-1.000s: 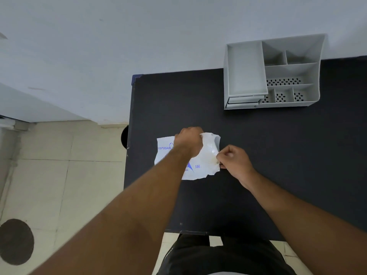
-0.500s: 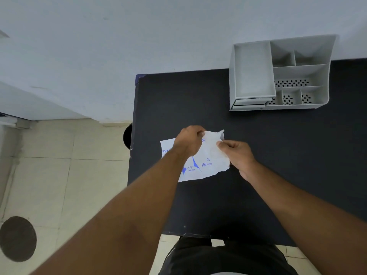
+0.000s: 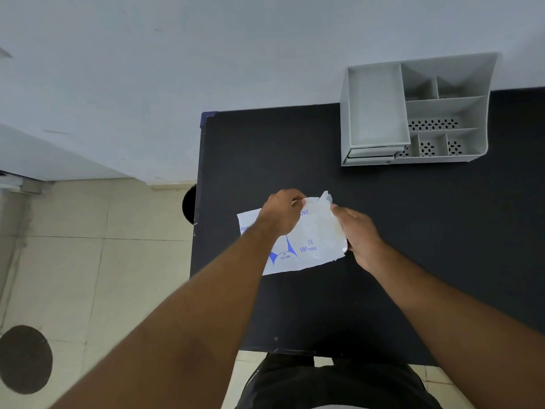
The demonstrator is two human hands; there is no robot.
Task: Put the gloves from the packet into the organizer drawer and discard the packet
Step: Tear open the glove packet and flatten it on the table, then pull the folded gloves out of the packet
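- Gripping the far edge of the packet, the left hand pinches it against the table.
- Right hand grasps the packet's right end, fingers closed.
- Organizer stands well beyond the right hand, path unobstructed.
- Versus 0.5 s ago: packet print more exposed.

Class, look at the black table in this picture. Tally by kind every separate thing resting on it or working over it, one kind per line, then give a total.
Glove packet: 1
Grey organizer: 1
Hands, left hand and right hand, both gripping the packet: 2
Total: 4
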